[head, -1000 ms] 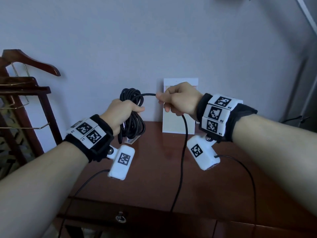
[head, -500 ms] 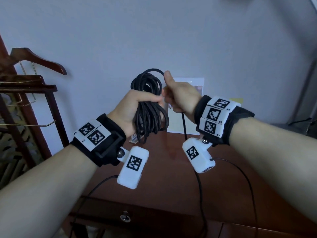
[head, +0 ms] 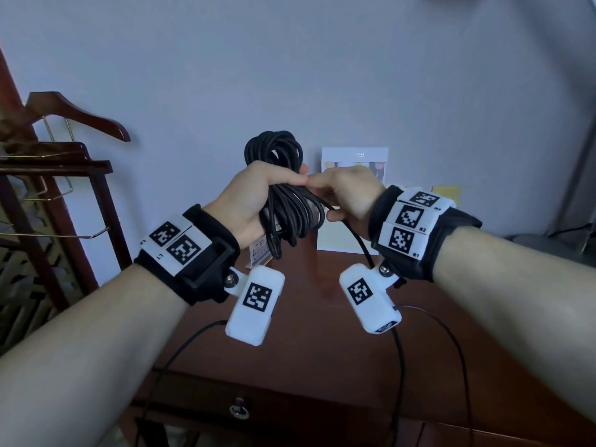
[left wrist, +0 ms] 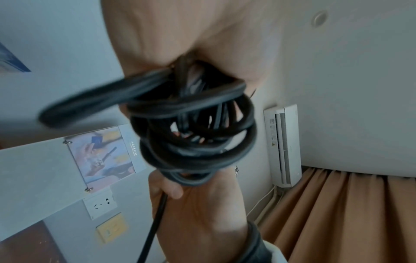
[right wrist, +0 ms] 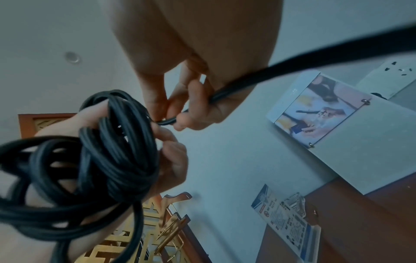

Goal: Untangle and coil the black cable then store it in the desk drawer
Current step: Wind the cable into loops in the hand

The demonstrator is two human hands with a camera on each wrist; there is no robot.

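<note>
From my head view the room is dim and bluish, with flat, soft light and only faint shadows on the wall [head: 290,59]. A dull sheen lies on the worktop [head: 322,285]. Straight edges bow toward the corners. In my left wrist view the nearest loop of cable [left wrist: 101,99] smears with blur. In the right wrist view the strand is soft near the lens.

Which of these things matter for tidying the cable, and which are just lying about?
In use: black cable, left hand, right hand, desk drawer.
Lying about: wooden hanger, picture card, leaflet, wall socket.
</note>
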